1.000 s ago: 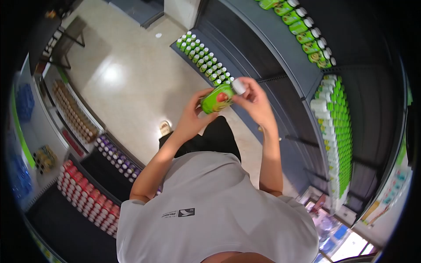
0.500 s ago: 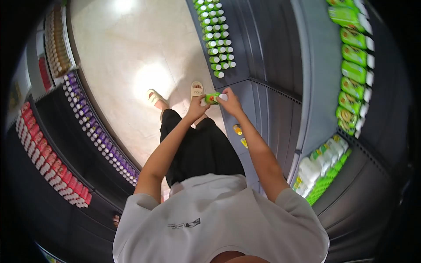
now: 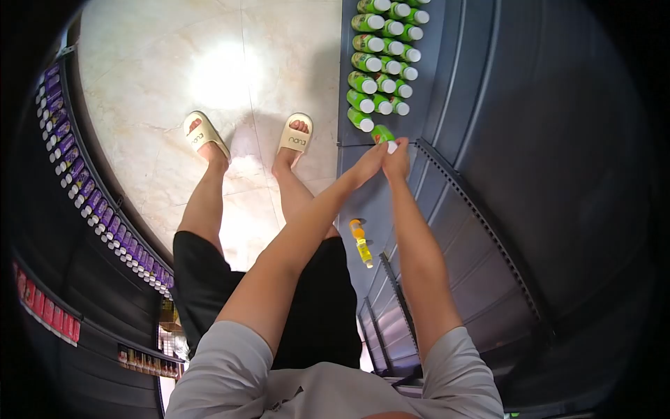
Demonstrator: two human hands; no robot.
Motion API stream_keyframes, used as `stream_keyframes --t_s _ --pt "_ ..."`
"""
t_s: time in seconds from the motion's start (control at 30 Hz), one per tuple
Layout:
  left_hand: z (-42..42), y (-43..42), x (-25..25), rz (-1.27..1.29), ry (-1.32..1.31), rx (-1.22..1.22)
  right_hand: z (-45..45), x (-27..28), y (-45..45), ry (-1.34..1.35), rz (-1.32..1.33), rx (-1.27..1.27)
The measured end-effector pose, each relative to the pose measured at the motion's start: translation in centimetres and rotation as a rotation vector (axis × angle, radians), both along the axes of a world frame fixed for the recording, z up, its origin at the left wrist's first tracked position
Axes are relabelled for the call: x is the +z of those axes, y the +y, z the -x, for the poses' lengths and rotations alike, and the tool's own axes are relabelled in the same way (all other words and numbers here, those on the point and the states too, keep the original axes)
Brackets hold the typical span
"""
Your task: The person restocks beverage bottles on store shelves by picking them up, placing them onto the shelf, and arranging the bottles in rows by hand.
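Note:
Both hands meet on a green bottle with a white cap, over the low grey shelf. My left hand is closed at the bottle's near left side. My right hand is closed at its right side by the cap. The fingers partly cover the cap end. Just beyond stand rows of matching green bottles with white caps, the nearest one beside the held bottle.
An orange bottle and a yellow bottle are on the grey shelf nearer me. A dark perforated upright runs along the right. Purple bottles line the left shelf, with red packs below. Tiled floor lies between.
My hands have moved right and forward with the green bottle, from near my foot to the end of the bottle rows. The view has shifted closer to the shelf.

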State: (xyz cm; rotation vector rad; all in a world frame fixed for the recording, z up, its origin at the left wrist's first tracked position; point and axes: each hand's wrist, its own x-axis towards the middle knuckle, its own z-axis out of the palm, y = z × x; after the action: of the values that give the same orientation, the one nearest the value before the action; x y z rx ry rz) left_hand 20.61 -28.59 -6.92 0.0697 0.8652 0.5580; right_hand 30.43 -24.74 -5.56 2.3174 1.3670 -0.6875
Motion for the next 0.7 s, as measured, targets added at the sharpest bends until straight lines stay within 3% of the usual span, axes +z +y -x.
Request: stream_keyframes --t_s 0.17,0.33,0.43,0.57,0.6,0.67,0.7 --pt "1.0 2.0 -5.7 0.148 0.009 -0.058 0.7 -4.8 1.8 0.060 -0.043 0.059" --pt "4.0 2.0 -3.8 0.177 0.000 -0.050 0.3 -7.6 1.7 0.153 -0.127 0.044" --pt "5.9 0.1 -3.3 0.124 0.033 -0.168 0.3 -5.8 0.3 0.207 -0.172 0.015" --pt "13.1 -1.5 1.6 0.044 0.109 -0.333 1.7 1.8 -4.4 0.293 -0.030 -0.125" --pt "15.4 -2.2 2.3 0.070 0.117 -0.337 0.9 2.2 -7.5 0.390 -0.037 -0.186" --pt "20.4 -4.9 2.4 0.133 0.144 -0.256 2.2 8.1 -11.5 0.455 0.097 -0.311" --pt "23.8 -6.0 4.0 -0.016 0.183 -0.150 0.4 6.4 -17.0 0.383 0.016 -0.141"
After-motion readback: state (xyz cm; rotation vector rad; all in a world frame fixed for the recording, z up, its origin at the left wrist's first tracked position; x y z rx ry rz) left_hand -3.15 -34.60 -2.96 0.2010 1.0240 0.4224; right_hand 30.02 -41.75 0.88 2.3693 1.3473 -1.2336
